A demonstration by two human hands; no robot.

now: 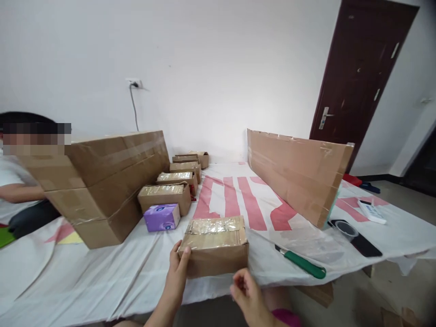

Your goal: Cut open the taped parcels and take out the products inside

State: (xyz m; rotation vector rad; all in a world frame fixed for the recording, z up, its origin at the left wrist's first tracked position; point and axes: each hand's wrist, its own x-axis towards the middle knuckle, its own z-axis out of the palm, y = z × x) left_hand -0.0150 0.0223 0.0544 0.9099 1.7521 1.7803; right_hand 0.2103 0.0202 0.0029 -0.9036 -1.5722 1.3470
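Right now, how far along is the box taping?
Done: a row of small tape-sealed cardboard boxes stands along the large stacked cartons. In hand: the left hand rests on the side of the taped brown cardboard box at the table edge; the right hand hovers just below it. Left: the purple carton sits unboxed; the green-handled knife lies unused.

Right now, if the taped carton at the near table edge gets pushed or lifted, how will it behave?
The taped carton looks stiff, with square, uncrushed walls, so it should hold shape. Its glossy tape top may be slippery; the bare cardboard sides probably grip better. It sits low and wide, unlikely to tip, though the loose white cloth under it may bunch. The left hand touches its corner.
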